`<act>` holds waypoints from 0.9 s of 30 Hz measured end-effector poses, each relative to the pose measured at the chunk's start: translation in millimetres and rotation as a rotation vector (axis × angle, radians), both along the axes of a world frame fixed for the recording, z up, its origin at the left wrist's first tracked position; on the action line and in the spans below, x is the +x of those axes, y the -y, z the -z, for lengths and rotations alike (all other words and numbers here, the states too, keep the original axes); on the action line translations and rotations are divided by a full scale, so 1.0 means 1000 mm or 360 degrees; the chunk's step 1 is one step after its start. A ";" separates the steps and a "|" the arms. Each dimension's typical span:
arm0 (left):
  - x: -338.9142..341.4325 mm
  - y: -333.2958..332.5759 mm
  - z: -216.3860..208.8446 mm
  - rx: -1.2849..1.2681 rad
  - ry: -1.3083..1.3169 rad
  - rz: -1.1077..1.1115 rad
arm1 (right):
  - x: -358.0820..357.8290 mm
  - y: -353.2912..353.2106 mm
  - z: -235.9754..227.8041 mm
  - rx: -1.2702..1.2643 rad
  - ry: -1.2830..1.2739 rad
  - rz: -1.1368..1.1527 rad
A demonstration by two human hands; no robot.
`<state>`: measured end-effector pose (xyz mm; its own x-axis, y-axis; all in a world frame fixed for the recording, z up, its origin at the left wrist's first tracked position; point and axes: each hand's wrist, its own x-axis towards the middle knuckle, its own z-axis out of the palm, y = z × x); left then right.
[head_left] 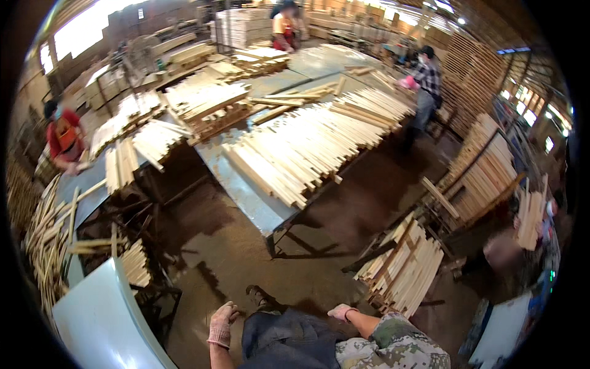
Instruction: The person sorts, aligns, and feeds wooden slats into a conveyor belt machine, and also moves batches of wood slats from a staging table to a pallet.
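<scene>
My left hand point(222, 323), in a pale pink knitted work glove, hangs at my left side above the floor, fingers loosely bent, holding nothing I can see. On the other side, my right hand point(342, 312), gloved alike, is low beside my dark apron point(286, 338) with its fingers loosely bent and nothing visible in it. Neither hand touches any wood. Nearest the right hand is a stack of pale wooden strips point(409, 270) on a low stand. Ahead, many strips point(307, 144) lie side by side across a long metal-topped table point(261, 215).
A pale blue-grey panel point(101, 317) stands close on my left. Another table at left bears strips point(123, 165). Co-workers stand at the far left point(64, 135), the back point(284, 27) and the table's right side point(424, 83). At right, a person carries boards point(530, 215) near a leaning stack point(482, 175).
</scene>
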<state>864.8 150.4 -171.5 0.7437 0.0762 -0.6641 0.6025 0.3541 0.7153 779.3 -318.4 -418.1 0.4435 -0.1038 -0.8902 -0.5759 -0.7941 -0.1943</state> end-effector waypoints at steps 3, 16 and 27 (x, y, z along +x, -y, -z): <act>0.050 -0.014 0.023 0.0000 -0.0058 -0.0038 | 0.026 0.008 0.030 0.0031 0.0321 -0.0873; 0.280 -0.006 0.061 0.0249 0.0014 0.1054 | 0.228 -0.097 -0.077 0.0178 0.0868 -0.0075; 0.310 0.038 0.072 0.0062 -0.0140 0.0658 | 0.289 -0.038 -0.066 0.0910 0.0924 0.1233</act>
<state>1175.0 112.3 -244.0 0.6576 -0.1904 -0.7289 0.7474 0.0439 0.6629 1068.6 -280.2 -351.8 0.7996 -0.1743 -0.5746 -0.5790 0.0302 -0.8148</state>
